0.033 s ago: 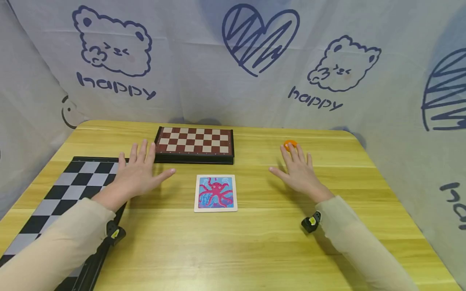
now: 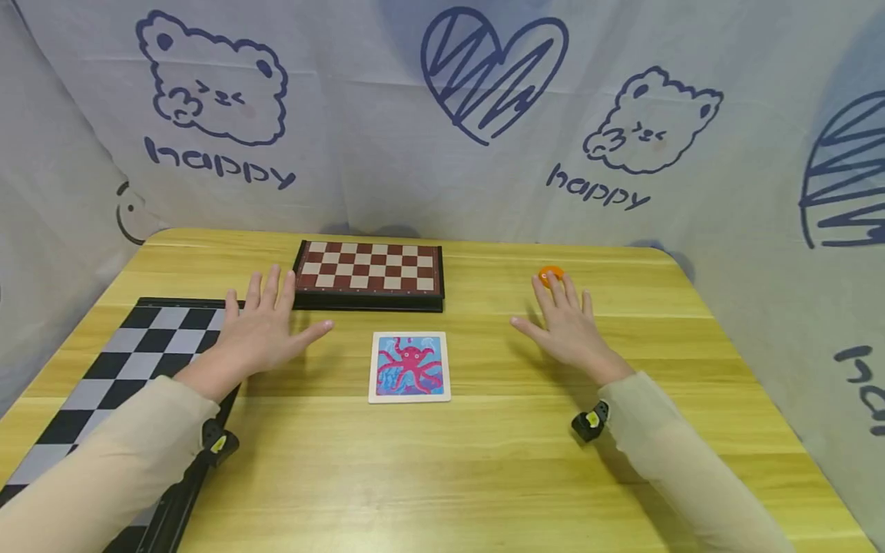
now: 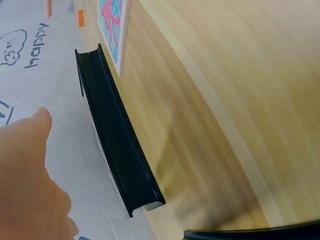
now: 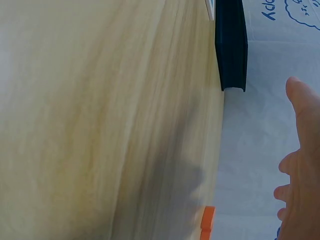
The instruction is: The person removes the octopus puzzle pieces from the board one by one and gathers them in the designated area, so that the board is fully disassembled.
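Observation:
My left hand [image 2: 257, 334] is held over the table with its fingers spread, above the right edge of a large black-and-grey checkered board [image 2: 134, 365]. It holds nothing. My right hand [image 2: 570, 334], also spread and holding nothing, is over the right side of the table. Its fingertips overlap a small orange object [image 2: 551, 275] in the head view; the right wrist view shows the orange object [image 4: 207, 222] apart below the hand. Between the hands lies a square picture board [image 2: 409, 367] with a pink octopus and white border.
A folded brown-and-cream chessboard case [image 2: 369, 269] with black sides lies near the table's back edge, just beyond the left fingertips. Behind the wooden table [image 2: 442, 476] hangs a pale cloth [image 2: 387, 177] with bear and heart drawings.

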### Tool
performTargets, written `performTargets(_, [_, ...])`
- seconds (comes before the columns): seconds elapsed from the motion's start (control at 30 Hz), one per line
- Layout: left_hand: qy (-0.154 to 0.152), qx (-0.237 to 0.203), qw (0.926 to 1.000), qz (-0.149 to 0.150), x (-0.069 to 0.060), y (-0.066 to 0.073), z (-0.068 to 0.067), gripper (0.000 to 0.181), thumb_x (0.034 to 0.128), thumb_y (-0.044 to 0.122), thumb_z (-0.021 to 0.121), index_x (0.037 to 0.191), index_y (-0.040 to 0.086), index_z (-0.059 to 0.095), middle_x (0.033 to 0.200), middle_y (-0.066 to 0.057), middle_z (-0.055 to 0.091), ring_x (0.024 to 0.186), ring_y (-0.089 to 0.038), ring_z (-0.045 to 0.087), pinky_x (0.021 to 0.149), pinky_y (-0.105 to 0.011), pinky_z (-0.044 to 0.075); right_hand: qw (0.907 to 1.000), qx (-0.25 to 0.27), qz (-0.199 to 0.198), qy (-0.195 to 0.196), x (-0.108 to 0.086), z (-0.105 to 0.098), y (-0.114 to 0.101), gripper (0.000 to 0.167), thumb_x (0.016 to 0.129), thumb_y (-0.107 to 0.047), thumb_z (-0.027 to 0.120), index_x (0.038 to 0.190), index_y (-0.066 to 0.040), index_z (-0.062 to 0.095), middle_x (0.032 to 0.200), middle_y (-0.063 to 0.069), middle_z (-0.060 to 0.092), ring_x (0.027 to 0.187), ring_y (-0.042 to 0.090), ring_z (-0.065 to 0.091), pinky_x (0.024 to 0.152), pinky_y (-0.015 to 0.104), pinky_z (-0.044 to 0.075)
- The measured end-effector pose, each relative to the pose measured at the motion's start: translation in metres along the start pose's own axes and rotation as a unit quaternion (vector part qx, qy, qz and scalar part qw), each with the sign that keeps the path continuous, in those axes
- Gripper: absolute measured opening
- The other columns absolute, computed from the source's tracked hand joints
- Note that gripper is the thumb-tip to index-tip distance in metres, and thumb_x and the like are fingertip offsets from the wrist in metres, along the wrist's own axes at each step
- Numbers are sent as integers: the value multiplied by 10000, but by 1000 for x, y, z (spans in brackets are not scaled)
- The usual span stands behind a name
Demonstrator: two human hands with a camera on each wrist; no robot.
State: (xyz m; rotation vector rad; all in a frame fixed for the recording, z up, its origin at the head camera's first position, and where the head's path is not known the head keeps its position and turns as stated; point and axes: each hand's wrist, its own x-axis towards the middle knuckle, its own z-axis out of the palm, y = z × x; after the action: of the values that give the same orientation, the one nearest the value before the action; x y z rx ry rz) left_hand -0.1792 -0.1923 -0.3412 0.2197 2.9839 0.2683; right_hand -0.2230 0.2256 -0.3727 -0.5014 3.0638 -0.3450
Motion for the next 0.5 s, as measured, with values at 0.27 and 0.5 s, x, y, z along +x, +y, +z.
performTargets(0.27, [109,-20,9999,113,0,3,-3,1033,832,739,274,1447,-26,-50,1468,-239,-180,1305,-442,-177,969,-596,-181,10000,-39,6,45,0,-5,-2,876,891,-643,339,1481,-60,59,1515,180,-21,1357,320,-133,1025,578,-94])
performTargets(0.5, [151,-11,9997,170,0,5,-2,1035,829,739,289,1450,-19,-44,1475,-222,-179,1308,-424,-188,975,-592,-175,9999,15,-31,122,-1,-10,-6,869,894,-638,340,1482,-69,47,1517,162,-26,1359,325,-117,1032,564,-92])
